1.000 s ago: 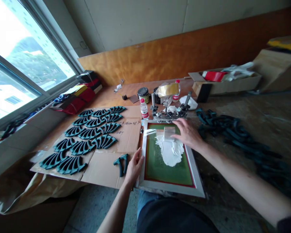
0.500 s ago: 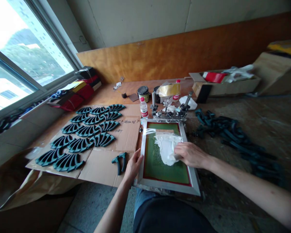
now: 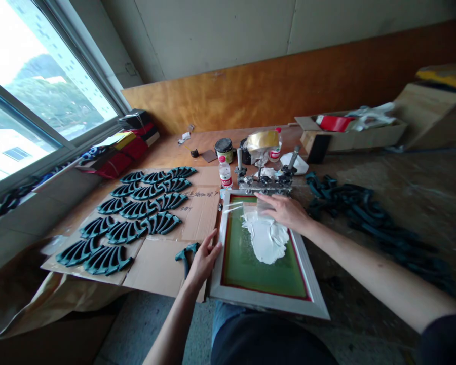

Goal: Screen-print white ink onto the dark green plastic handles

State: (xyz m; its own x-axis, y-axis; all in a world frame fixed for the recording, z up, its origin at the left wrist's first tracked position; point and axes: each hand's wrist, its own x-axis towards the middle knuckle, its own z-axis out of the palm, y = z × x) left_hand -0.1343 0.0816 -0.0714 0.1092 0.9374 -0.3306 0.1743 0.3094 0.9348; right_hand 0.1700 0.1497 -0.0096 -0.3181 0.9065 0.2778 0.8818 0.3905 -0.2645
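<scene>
A screen printing frame (image 3: 319, 302) with pale metal edges and green mesh (image 3: 247, 276) lies before me, fixed at its far end to a metal hinge clamp (image 3: 264, 185). White ink (image 3: 268, 243) sits in a thick pool on the mesh. My right hand (image 3: 285, 209) reaches over the frame's far right part, fingers stretched leftward past a brown strip (image 3: 250, 208) and clear film at the ink's far edge. Whether the fingertips touch the strip is unclear. At the frame's left side my left hand (image 3: 205, 257) has its fingers extended, close to a dark green curved handle piece (image 3: 183, 256).
Rows of dark green curved pieces (image 3: 127, 230) cover the cardboard (image 3: 152, 258) on the left. More lie heaped (image 3: 361, 208) at right. Behind the frame stand a bottle (image 3: 225, 175) and an ink can (image 3: 224, 149). An open cardboard box (image 3: 380, 133) stands at back right.
My right hand has moved from the ink pool's right edge to the frame's far end, its fingers now stretched out. The frame's near end appears raised and shifted right. My left hand stays beside it.
</scene>
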